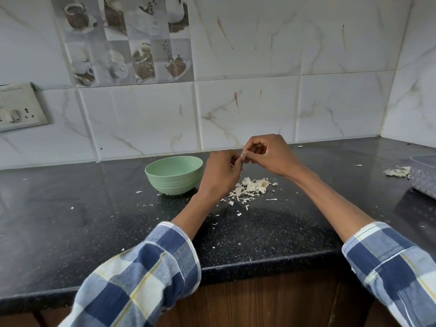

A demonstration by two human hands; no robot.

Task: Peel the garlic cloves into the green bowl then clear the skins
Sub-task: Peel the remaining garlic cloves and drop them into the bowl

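A pale green bowl (174, 174) stands on the black countertop (94, 220), just left of my hands. My left hand (220, 174) and my right hand (271, 154) meet above the counter and together pinch a small garlic clove (243, 156) between their fingertips; only a pale sliver of it shows. Below the hands lies a heap of papery garlic skins (251, 187). The inside of the bowl is hidden from this angle.
A grey speckled container (423, 175) sits at the right edge with a second small pile of skins (397, 172) beside it. Skin flecks are scattered over the counter. The tiled wall runs behind, with a switch plate (18, 107) at the left. The counter's front edge is near me.
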